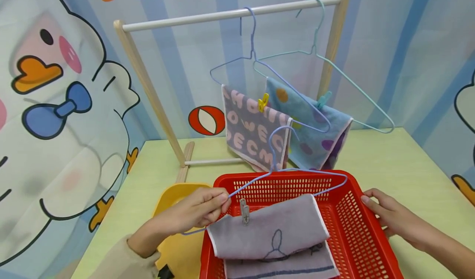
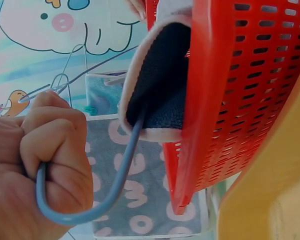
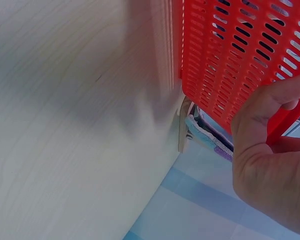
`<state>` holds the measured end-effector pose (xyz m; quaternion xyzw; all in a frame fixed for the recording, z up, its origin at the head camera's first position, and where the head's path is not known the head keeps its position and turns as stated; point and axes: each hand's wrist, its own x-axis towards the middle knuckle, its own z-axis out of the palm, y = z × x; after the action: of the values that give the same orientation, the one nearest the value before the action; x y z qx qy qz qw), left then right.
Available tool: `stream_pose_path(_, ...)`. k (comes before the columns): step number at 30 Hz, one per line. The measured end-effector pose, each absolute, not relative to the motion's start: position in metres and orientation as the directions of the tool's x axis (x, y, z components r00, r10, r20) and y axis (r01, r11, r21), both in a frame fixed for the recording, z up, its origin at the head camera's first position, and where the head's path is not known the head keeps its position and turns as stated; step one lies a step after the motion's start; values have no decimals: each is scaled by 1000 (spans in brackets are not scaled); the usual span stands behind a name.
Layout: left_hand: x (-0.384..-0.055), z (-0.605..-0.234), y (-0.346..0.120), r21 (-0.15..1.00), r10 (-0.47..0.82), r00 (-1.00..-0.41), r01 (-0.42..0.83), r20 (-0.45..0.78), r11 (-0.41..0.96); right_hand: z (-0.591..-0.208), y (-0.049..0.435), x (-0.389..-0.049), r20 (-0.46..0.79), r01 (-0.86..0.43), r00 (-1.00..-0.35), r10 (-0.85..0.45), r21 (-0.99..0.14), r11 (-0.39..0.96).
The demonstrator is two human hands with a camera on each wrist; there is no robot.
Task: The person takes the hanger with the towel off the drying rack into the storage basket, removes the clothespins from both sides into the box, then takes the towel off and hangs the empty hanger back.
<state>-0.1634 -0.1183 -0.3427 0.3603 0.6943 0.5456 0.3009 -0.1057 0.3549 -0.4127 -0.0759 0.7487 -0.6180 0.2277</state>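
In the head view my left hand (image 1: 200,209) grips a lavender-blue wire hanger (image 1: 273,161) near its left shoulder. A grey towel (image 1: 271,229) is folded over the hanger's lower bar, with a grey clothespin (image 1: 245,214) on its upper edge. The towel hangs down into a red plastic basket (image 1: 376,233). My right hand (image 1: 395,219) holds that basket's right rim, the thumb on top. From the left wrist, curled fingers (image 2: 57,135) close round the hanger wire, whose bent end runs into the towel fold. The right wrist view shows the hand (image 3: 270,150) on the basket's edge.
Behind the basket stands a drying rack (image 1: 230,16) with wooden posts. On it hang a grey lettered towel (image 1: 256,130) with a yellow clothespin (image 1: 263,102) and a blue dotted towel (image 1: 311,126) with a teal clothespin (image 1: 324,99). A yellow container (image 1: 178,246) sits left of the basket.
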Motion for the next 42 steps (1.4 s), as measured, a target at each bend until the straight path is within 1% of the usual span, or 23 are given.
stream_pose_path(15, -179, -352, -114, 984, 838, -544, 126, -40, 129, -411, 353, -110, -234, 149, -889, -394, -961, 235)
stream_pose_path(19, -183, -356, -114, 979, 817, -573, 127, -59, 160, -410, 352, -110, -248, 159, -889, -386, -956, 248)
stream_pose_path(25, -184, -361, -111, 961, 753, -652, 139, -93, 239, -411, 352, -111, -243, 154, -884, -399, -958, 241)
stream_pose_path(27, -184, -363, -109, 950, 736, -669, 154, -102, 272, -411, 352, -110, -239, 152, -885, -399, -959, 239)
stream_pose_path(34, -178, -365, -104, 909, 701, -704, 211, -115, 360, -412, 352, -111, -227, 142, -885, -406, -963, 229)
stream_pose_path(38, -176, -364, -104, 899, 690, -713, 217, -119, 380, -412, 351, -111, -232, 146, -887, -399, -961, 235)
stream_pose_path(42, -175, -364, -103, 865, 685, -718, 260, -124, 430, -411, 351, -111, -235, 148, -887, -399, -960, 236)
